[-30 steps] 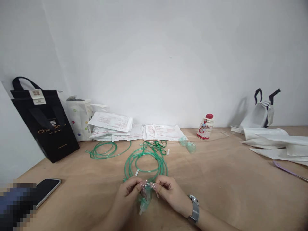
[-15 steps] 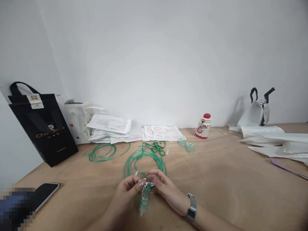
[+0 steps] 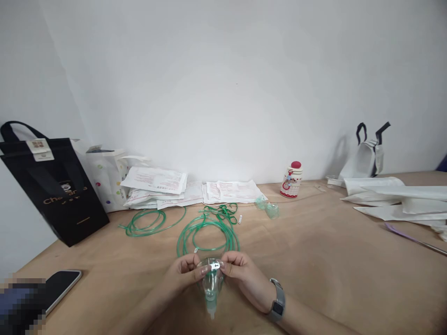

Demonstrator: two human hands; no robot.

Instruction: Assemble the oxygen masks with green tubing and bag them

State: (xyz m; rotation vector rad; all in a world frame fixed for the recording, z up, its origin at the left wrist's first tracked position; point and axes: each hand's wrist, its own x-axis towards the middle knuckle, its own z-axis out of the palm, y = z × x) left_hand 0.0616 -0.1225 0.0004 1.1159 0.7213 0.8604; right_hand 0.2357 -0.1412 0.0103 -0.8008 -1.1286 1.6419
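Note:
A clear greenish oxygen mask (image 3: 213, 281) is held between my two hands near the front of the table, its pale connector end pointing down toward me. My left hand (image 3: 186, 274) pinches its left rim, thumb on top. On the right side, my right hand (image 3: 237, 272) has thumb and fingers closed at the rim, by a small white metal strip (image 3: 215, 265) on the mask. Just beyond my fingers lies coiled green tubing (image 3: 185, 232), with a loose white strip (image 3: 196, 250) beside it. Farther back are green elastic straps (image 3: 223, 214) and another white strip (image 3: 240, 219).
Second tubing coil (image 3: 132, 228) lies left. Behind are printed white packets (image 3: 157, 179), clear green pieces (image 3: 272, 210) and a red-capped bottle (image 3: 292, 180). A black bag (image 3: 59, 195) and phone (image 3: 64, 286) are left; white pouches (image 3: 391, 197) and purple-handled scissors or tweezers (image 3: 408, 236) right.
The mask has turned so its front shows more openly, and the white strip now lies flat across its top between my thumbs. The whole view has shifted slightly.

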